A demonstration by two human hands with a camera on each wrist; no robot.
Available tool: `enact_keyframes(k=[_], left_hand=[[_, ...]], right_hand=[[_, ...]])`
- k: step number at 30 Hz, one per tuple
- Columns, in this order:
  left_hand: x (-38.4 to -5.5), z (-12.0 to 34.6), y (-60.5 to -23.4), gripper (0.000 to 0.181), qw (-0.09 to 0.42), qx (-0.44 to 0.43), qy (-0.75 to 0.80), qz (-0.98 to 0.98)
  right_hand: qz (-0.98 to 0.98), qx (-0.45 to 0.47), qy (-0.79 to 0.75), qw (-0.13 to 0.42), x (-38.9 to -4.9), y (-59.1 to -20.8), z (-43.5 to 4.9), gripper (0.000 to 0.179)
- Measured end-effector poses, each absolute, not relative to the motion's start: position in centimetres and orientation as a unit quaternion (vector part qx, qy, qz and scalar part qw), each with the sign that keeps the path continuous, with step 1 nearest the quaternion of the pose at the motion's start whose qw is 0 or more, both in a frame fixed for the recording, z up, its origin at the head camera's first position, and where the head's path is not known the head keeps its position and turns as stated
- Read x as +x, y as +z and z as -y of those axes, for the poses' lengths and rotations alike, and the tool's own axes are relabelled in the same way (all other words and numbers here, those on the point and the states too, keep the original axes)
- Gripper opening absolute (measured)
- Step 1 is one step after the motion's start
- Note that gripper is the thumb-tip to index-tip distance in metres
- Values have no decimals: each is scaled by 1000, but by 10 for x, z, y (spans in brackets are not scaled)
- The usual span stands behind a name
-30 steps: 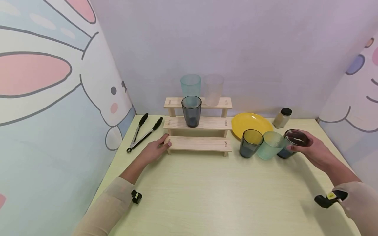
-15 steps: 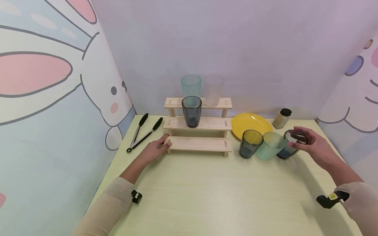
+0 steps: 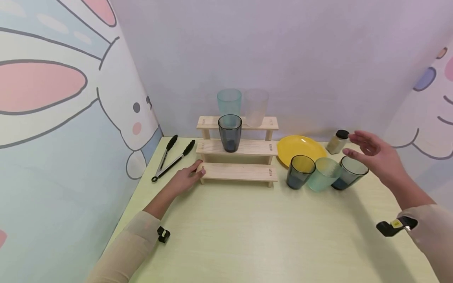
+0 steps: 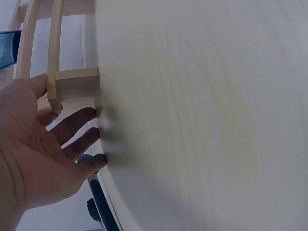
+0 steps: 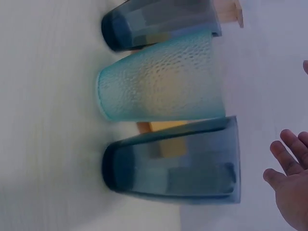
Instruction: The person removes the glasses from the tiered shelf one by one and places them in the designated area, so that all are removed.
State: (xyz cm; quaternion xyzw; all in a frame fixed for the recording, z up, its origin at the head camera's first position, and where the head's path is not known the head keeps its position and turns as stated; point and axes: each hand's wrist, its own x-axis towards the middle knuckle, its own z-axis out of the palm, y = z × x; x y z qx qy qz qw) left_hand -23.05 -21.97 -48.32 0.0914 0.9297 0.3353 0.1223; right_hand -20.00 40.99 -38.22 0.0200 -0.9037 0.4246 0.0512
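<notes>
My left hand (image 3: 185, 179) grips the left end of the lowest step of a three-tier wooden shelf (image 3: 238, 171). In the left wrist view, thumb and forefinger pinch that step's end while the other fingers spread near the tabletop. My right hand (image 3: 378, 154) is raised, fingers parted and holding nothing, just above a dark grey glass (image 3: 354, 173). That glass stands upright at the right end of a row, beside a pebbled light-green glass (image 5: 161, 79) and another dark glass (image 3: 300, 175).
On the shelf's top tier stand a light-blue glass (image 3: 229, 103) and a frosted clear one (image 3: 255, 108); a grey glass (image 3: 230, 135) is on the middle tier. Tongs (image 3: 173, 159) lie at left. A yellow plate (image 3: 301, 146) and black-lidded jar (image 3: 337, 143) sit back right.
My right hand has let go of the right-hand dark glass and lifted up from its rim. The left hand has stayed on the shelf, and the glasses have not moved.
</notes>
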Motion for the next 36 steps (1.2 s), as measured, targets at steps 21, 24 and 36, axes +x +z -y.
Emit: enact_keyframes(k=[21, 24, 36], left_hand=[[-233, 220, -485, 81, 121, 93, 337, -929], [-233, 220, -484, 81, 121, 92, 337, -929], [-233, 221, -486, 80, 122, 93, 339, -928]], right_hand=[[893, 104, 437, 13, -243, -348, -284, 85], [890, 113, 442, 4, -245, -348, -267, 88], [878, 163, 451, -15, -249, -357, -204, 91]])
